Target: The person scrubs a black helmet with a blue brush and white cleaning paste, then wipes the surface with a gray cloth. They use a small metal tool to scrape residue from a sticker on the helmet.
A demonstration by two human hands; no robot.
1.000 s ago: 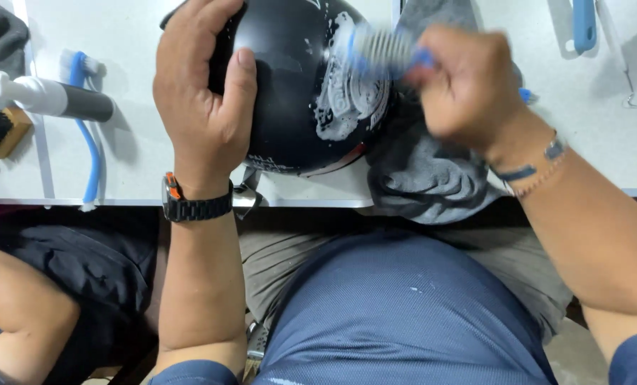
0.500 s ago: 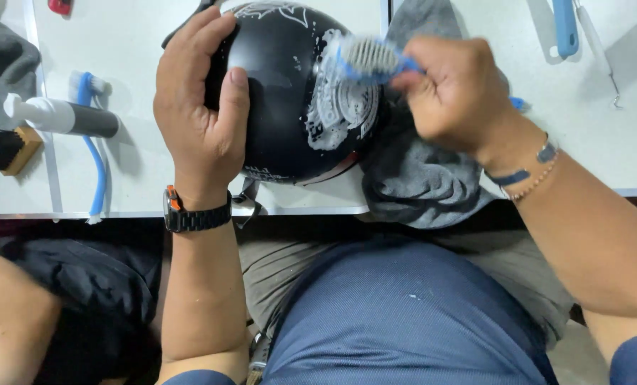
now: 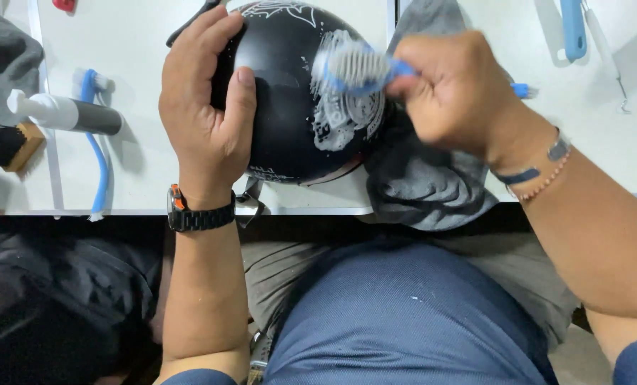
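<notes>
A glossy black helmet (image 3: 290,135) with white foam smeared on its right side rests on the white table (image 3: 147,178). My left hand (image 3: 204,114) grips the helmet's left side, fingers over the top, thumb on the shell. A blue-handled brush (image 3: 358,68) with white bristles is held in my right hand (image 3: 457,89), and its head lies against the foamy patch. A grey cloth (image 3: 425,182) lies under the helmet's right side, drooping over the table's front edge.
At the left lie a blue brush (image 3: 99,164), a grey spray bottle with a white cap (image 3: 65,114), a wooden brush with black bristles (image 3: 8,145) and a grey cloth (image 3: 4,60). Another blue tool (image 3: 573,28) lies at the top right. Someone's dark-clothed body is at the lower left.
The brush has slid leftward and a little down across the foamy patch. The helmet sits lower in view as the camera tilted; my left hand keeps its hold.
</notes>
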